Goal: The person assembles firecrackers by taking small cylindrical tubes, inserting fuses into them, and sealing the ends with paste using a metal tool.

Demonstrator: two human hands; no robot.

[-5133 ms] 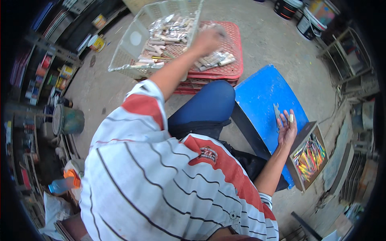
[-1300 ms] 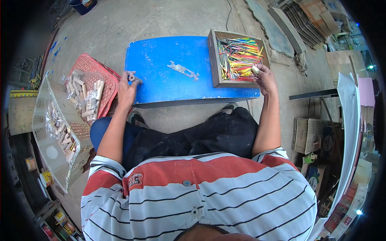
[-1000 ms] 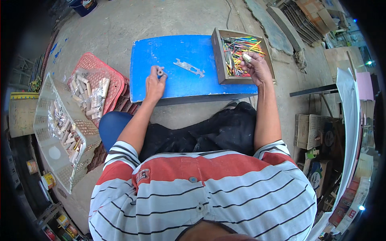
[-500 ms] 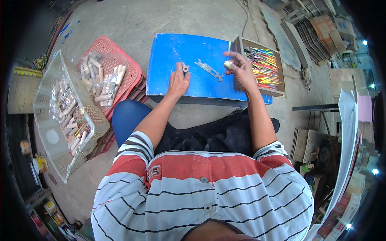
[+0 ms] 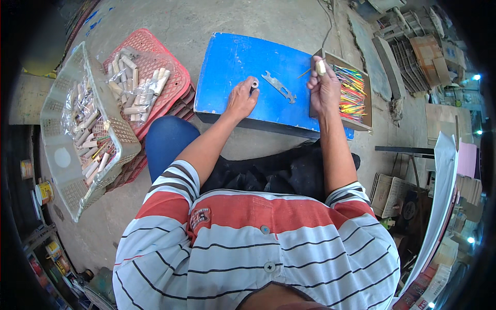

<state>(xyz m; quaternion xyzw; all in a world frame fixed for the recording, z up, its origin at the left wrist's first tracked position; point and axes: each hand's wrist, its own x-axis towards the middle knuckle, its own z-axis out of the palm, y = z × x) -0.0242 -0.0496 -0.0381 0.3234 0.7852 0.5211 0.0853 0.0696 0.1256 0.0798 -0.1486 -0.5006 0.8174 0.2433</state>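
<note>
My left hand [image 5: 242, 99] is closed around a short pale tube [image 5: 254, 84], whose round open end faces up above the blue tabletop [image 5: 235, 59]. My right hand [image 5: 325, 90] is raised beside the near-left side of a wooden box [image 5: 368, 106]. A thin brownish stick [image 5: 304, 74] juts out leftward from its fingers. A cream-coloured covering [image 5: 321, 67] shows at one digit of this hand; its kind is unclear. Thin sticks [image 5: 351, 93] in red, yellow and green fill the box. Between my hands lies a flat metal wrench [image 5: 279, 87] with notched ends.
To my left stands a pale plastic basket [image 5: 62, 132] holding bags of pale tubes. Behind it, a red plastic crate [image 5: 147, 41] carries more bagged tubes [image 5: 137, 85]. A black bar [image 5: 405, 150] sticks out on the right. Cardboard boxes [image 5: 429, 51] are stacked at the far right.
My right hand has lifted and turned upright, and a thin stick now shows at its fingers. My left hand keeps the tube, its end now turned upward. The view has shifted slightly.
</note>
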